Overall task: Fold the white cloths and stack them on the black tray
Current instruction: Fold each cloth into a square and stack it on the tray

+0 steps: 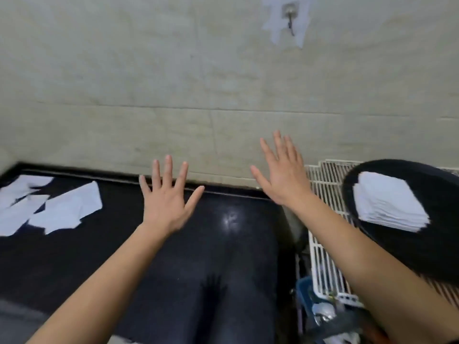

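Two bare arms reach out over a shiny black counter (236, 244). The left hand (166, 202) is in the middle of the view, with its back facing up. Its fingers (168, 170) are straight and spread wide apart, and the thumb sticks out to the right. The right hand (283, 175) is a bit farther away and to the right, in front of the pale tiled wall (173, 83). Its fingers (278, 145) are straight too, spread a little, and they lean to the left. I cannot tell if either hand touches the counter.

Some loose white cloths (67, 209) lie flat on the far left part of the counter, well apart from both hands. They overlap each other in a messy way.

On the right side is a round black tray (434, 244). A neat stack of folded white cloths (390, 204) sits on it. The right arm passes just beside the near left edge of the tray. The tray rests on a white wire rack (323, 180), which stands to the right of the counter.

A small metal hook (289, 16) is stuck high up on the wall. A blue plastic thing (304, 291) shows low down near the rack, but it is too blurry to tell what it is.
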